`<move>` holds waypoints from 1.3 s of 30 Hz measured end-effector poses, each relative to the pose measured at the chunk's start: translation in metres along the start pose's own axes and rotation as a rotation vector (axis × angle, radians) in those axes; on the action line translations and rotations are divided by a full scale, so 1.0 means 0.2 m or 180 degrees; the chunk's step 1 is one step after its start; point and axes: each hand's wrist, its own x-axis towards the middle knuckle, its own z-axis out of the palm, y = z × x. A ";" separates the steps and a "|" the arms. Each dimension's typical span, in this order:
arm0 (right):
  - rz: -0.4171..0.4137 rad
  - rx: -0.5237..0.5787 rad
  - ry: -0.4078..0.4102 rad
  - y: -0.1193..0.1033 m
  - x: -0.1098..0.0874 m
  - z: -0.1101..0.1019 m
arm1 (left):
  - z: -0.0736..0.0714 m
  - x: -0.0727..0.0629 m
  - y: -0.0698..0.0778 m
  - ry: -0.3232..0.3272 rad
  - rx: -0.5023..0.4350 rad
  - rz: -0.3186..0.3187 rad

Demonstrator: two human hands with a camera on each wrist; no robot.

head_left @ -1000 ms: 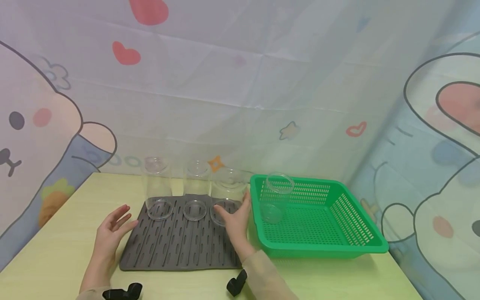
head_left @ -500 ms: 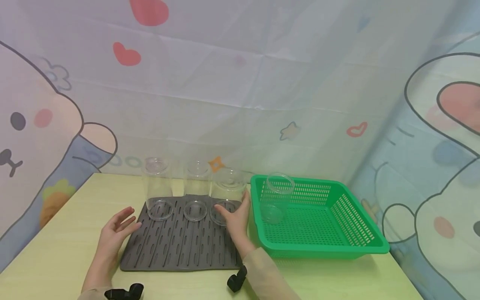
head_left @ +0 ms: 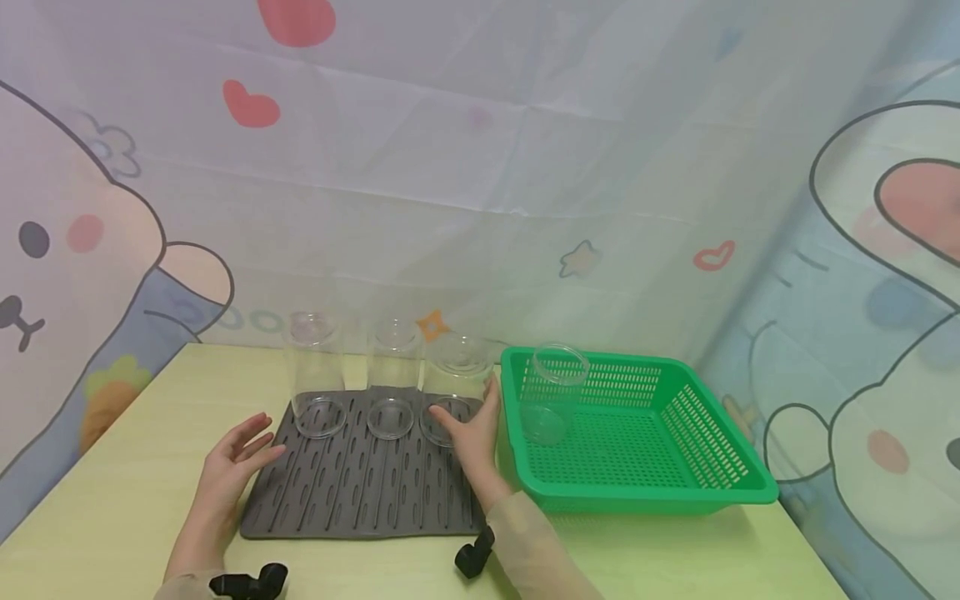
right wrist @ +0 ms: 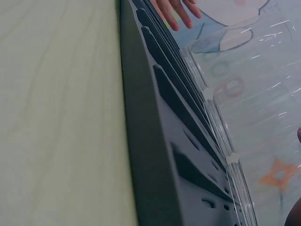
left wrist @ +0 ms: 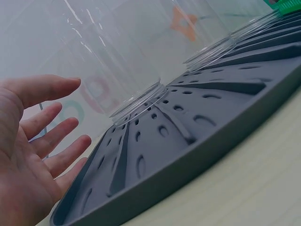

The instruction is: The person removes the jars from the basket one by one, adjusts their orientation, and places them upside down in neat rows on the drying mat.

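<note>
Three clear cups stand upside down in a row along the back of a dark grey drying mat. My right hand holds the rightmost cup low on its right side, thumb in front and fingers behind. The middle cup and the left cup stand untouched to its left. My left hand hovers at the mat's left edge, fingers relaxed and apart, holding nothing. In the left wrist view, that hand is beside the left cup, with a gap between them.
A green slotted basket stands right of the mat, close to my right hand. Inside its left end another clear cup stands with its rim up. A patterned cloth hangs behind the pale wooden table.
My left hand has shifted slightly to the right, toward the mat. The right hand and the cups have kept their places.
</note>
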 end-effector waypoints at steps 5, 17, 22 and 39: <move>-0.0012 0.0014 -0.0014 -0.02 0.00 -0.01 | 0.00 0.00 -0.01 -0.0012 0.0017 -0.0014; 0.0160 -0.0147 -0.0004 -0.12 -0.05 0.01 | 0.00 0.00 0.00 0.0014 0.0020 0.0011; 0.0291 -0.0126 -0.0011 -0.20 -0.08 0.01 | 0.01 0.00 0.00 0.0002 0.0034 -0.0002; -0.0286 0.0266 -0.0224 -0.61 -0.11 -0.21 | 0.01 0.00 0.02 -0.0013 0.0286 -0.0266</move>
